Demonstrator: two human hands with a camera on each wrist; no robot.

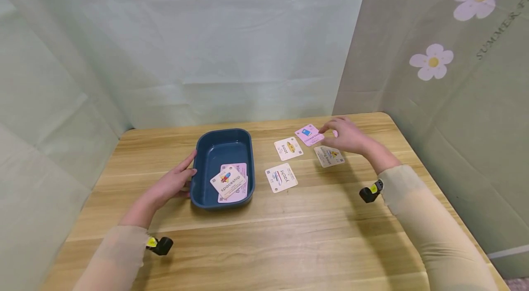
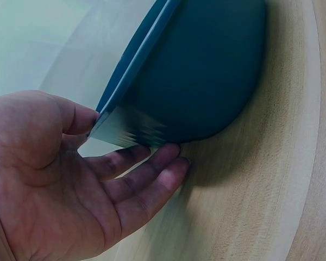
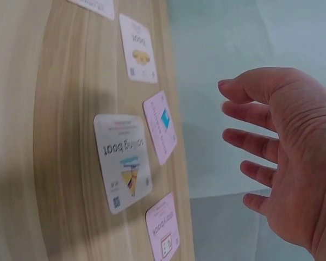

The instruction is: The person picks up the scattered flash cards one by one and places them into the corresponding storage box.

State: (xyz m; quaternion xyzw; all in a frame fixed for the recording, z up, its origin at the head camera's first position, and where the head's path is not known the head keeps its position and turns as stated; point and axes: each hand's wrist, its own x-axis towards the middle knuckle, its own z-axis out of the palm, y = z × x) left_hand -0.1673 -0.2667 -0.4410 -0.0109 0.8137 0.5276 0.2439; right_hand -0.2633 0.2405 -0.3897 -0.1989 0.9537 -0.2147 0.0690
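A pale curtain (image 1: 231, 29) hangs beyond both hands; a wooden table (image 1: 289, 231) lies beneath them; a blue tub (image 1: 212, 158) stands just right of the left hand (image 1: 175, 183), whose relaxed fingers and thumb rest against its outer wall; the right hand (image 1: 346, 137) hovers with thumb and fingers parted, holding nothing. For a clean pick-up, the left hand would do well to steady the tub; the right thumb and one fingertip should pinch a single card's edge, leaving its neighbours undisturbed. The Chinese book card (image 1: 309, 135) lies by the right fingertips, the storybook card (image 3: 163, 225) and sailing boat card (image 1: 329, 156) close about that hand; the boat card (image 1: 288, 148) and yacht card (image 1: 281, 177) lie farther left of it; inside the tub, right of the left hand, the spaceship card (image 1: 228, 181) overlaps a pink card (image 1: 233, 197), its word partly covered; "SUMMER" shows on the curtain, well right of the right hand.
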